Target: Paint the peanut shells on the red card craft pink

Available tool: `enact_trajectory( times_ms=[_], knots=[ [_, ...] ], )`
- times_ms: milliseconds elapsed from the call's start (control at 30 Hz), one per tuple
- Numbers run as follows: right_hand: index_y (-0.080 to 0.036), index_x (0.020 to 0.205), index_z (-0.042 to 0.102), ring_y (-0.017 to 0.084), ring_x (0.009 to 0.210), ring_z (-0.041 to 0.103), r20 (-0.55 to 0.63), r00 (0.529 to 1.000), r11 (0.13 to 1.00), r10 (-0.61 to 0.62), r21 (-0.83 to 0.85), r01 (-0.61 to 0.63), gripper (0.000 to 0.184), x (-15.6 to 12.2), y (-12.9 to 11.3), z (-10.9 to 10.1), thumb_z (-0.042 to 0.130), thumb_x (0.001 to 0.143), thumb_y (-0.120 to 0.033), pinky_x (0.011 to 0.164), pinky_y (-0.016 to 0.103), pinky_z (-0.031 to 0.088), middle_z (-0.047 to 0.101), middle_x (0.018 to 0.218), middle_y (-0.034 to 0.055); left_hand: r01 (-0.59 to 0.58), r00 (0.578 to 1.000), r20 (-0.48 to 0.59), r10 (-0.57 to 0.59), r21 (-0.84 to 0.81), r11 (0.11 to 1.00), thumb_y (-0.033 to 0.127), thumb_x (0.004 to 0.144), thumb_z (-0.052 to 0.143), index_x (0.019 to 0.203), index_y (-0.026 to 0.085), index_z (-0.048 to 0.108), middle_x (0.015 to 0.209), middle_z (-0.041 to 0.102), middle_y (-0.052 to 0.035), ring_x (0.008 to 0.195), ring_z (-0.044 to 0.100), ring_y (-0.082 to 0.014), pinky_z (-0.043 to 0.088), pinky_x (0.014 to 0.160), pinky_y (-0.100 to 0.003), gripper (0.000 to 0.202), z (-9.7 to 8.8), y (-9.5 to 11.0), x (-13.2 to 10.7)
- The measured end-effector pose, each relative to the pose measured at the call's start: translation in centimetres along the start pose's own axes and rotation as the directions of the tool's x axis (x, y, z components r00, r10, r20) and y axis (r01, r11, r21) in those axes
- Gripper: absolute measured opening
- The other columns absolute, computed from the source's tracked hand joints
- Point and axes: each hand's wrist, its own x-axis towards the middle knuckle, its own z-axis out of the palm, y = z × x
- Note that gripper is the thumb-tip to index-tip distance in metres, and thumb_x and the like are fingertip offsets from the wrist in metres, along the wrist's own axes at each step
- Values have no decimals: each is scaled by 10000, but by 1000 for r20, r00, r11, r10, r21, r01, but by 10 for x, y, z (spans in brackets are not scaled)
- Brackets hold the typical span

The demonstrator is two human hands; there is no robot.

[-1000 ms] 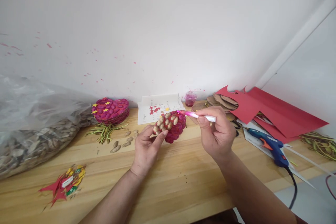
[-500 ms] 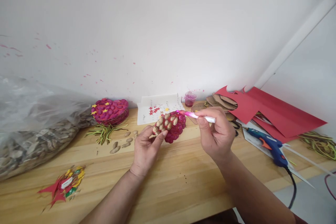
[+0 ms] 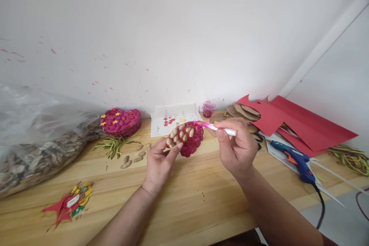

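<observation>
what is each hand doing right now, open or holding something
Left hand: closed, holding a peanut-covered red craft piece, partly coated magenta.
Right hand: closed, holding a slim white-handled brush-like stick, pink toward its tip.

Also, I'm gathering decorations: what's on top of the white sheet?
Red stars and a small yellow thing show on the sheet; anything at its near right is hidden behind the peanut-covered piece in the left hand.

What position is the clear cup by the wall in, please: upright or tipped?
Upright: the cup stands rim-up, with dark pink contents at its bottom.
</observation>
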Motion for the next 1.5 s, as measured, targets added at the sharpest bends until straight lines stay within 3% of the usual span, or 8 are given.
enact_trajectory(
  times_ms=[167,767,1500],
  knots=[
    [-236,1074,722,205,881,650,27,1000,1000,-5,2,5,181,0,1,0,668,941,-125,819,395,527,727,931,35,54,998,29,-52,-69,996,366,844,833,880,192,816,923,771,-54,888,671,-212,568,844,-318,179,-1,-4,1],
    [-236,1089,721,195,891,650,25,1000,1000,-10,-17,11,204,-1,1,0,676,935,-109,824,385,536,738,936,30,167,985,60,-160,-156,974,407,802,881,873,172,817,860,739,-36,757,627,-169,578,729,-294,253,-1,-3,1],
    [-245,1078,721,203,896,663,34,999,1000,9,13,-9,188,0,-1,1,663,946,-125,818,385,535,744,940,31,276,961,78,-265,-246,929,428,738,927,903,161,830,903,788,-61,772,679,-184,611,736,-313,329,2,6,-1]
  ],
)
